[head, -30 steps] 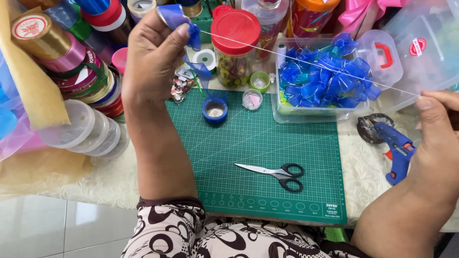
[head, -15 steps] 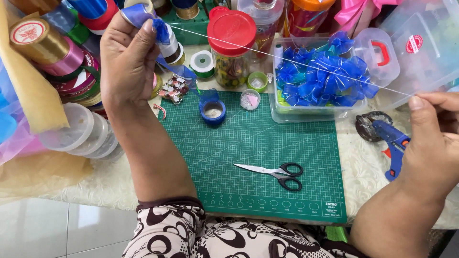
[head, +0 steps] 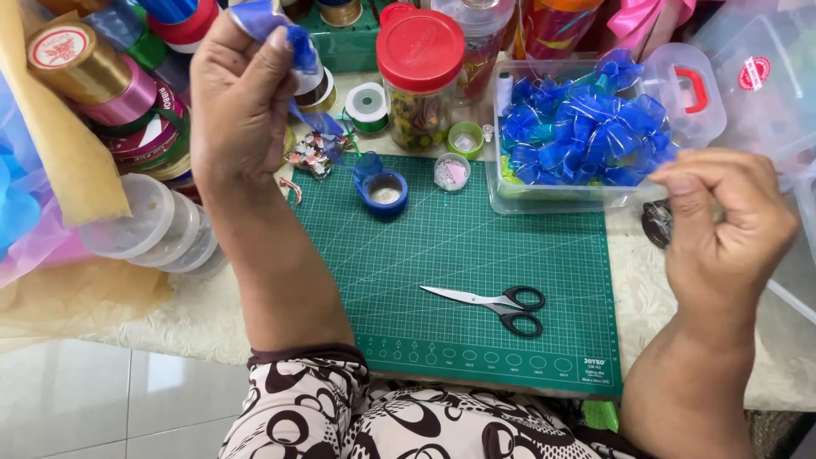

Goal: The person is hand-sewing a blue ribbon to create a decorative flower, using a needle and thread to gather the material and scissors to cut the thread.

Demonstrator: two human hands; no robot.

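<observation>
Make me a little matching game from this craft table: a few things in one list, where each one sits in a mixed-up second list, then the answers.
Things:
1. scissors
2. blue ribbon bows
3. blue ribbon piece
4. red lid

Places:
A. pinched in the left hand
B. on top of a clear jar
C. lying flat on the green cutting mat
D. heaped in a clear plastic box

Pairs: 1-C, 2-D, 3-A, 4-B
</observation>
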